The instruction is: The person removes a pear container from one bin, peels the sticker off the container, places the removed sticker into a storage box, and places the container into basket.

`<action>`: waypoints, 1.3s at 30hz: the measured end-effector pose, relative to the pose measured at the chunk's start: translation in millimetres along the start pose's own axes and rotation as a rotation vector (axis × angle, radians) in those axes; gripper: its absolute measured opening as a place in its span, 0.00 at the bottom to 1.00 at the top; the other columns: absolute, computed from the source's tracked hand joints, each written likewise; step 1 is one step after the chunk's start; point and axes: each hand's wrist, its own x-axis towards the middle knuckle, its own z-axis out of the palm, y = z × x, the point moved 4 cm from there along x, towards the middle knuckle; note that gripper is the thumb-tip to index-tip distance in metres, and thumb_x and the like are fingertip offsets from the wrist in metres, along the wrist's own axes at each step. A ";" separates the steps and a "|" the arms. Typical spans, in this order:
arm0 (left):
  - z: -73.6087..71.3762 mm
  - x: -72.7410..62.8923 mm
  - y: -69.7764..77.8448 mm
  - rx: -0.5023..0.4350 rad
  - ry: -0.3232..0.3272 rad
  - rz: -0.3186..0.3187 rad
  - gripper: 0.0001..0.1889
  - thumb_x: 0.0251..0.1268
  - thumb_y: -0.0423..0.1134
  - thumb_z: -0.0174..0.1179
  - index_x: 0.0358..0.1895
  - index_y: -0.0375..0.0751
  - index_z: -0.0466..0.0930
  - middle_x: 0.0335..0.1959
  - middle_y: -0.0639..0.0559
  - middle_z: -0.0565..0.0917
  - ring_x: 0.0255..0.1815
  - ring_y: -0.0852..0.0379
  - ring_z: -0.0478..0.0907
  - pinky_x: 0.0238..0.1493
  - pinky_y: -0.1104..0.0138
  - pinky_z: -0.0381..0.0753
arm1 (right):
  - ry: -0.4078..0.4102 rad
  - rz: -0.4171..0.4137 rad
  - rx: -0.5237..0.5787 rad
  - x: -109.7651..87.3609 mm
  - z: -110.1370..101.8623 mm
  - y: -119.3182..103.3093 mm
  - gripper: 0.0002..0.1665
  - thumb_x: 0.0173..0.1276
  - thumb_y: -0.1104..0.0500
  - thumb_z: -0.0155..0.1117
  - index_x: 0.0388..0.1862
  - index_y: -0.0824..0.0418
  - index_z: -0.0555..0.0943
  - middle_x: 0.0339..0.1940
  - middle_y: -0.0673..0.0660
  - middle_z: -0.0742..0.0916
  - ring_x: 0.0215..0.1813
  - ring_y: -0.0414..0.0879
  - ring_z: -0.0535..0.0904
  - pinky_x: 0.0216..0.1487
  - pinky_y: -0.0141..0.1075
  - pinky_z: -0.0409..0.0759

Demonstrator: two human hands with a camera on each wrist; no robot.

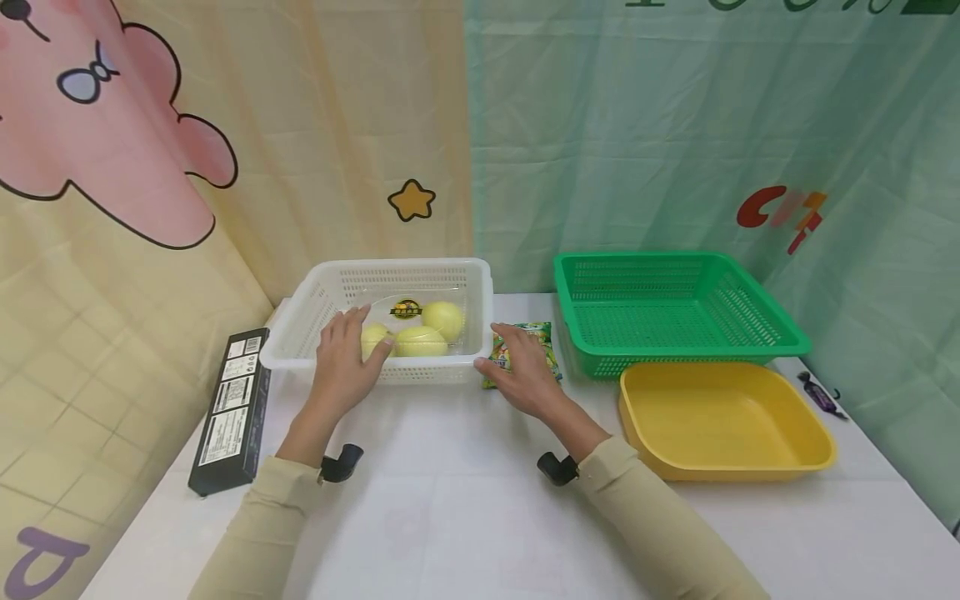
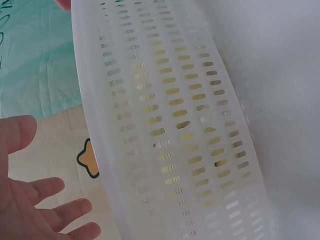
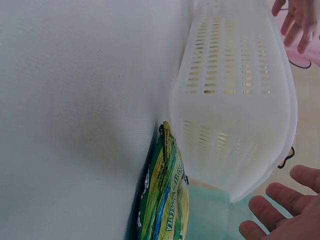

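Observation:
In the head view, a white perforated basket (image 1: 300,354) holds a clear plastic package with a dark label (image 1: 406,309) and several yellow-green round fruits (image 1: 442,320). My left hand (image 1: 347,358) hovers over the basket's front left part, its fingers spread and gripping nothing. Beside the front right corner is my right hand (image 1: 525,375), also empty with fingers extended. Under it lies a green tea packet (image 1: 543,335), partly hidden. Both wrist views show the hands, left (image 2: 40,200) and right (image 3: 290,210), apart from the basket's rim.
At right stands a green perforated basket (image 1: 588,365), with a yellow tray (image 1: 727,473) in front of it. A small purple-wrapped candy (image 1: 821,395) lies near the right table edge. Along the left edge rests a long black box (image 1: 229,412) with white labels. Curtains hang behind the table.

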 end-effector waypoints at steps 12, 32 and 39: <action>-3.1 17.8 -23.4 -0.021 -0.041 -0.049 0.35 0.70 0.49 0.49 0.74 0.38 0.48 0.73 0.33 0.54 0.73 0.31 0.49 0.70 0.39 0.51 | -0.057 0.057 0.073 9.7 8.5 6.7 0.41 0.67 0.40 0.56 0.73 0.55 0.59 0.73 0.59 0.65 0.73 0.59 0.58 0.70 0.60 0.59; -8.4 42.5 -51.2 0.050 -0.181 -0.120 0.38 0.71 0.54 0.42 0.74 0.35 0.42 0.72 0.28 0.51 0.72 0.28 0.49 0.69 0.39 0.52 | -0.068 0.066 0.072 16.5 17.0 6.3 0.41 0.69 0.41 0.54 0.74 0.55 0.55 0.74 0.59 0.63 0.74 0.59 0.57 0.72 0.58 0.58; -7.5 48.5 -58.9 0.056 -0.239 -0.146 0.39 0.71 0.55 0.41 0.75 0.34 0.41 0.72 0.27 0.51 0.72 0.29 0.50 0.70 0.39 0.52 | -0.072 0.085 0.063 17.5 20.0 7.9 0.41 0.69 0.40 0.53 0.75 0.54 0.55 0.74 0.59 0.64 0.73 0.58 0.58 0.71 0.58 0.59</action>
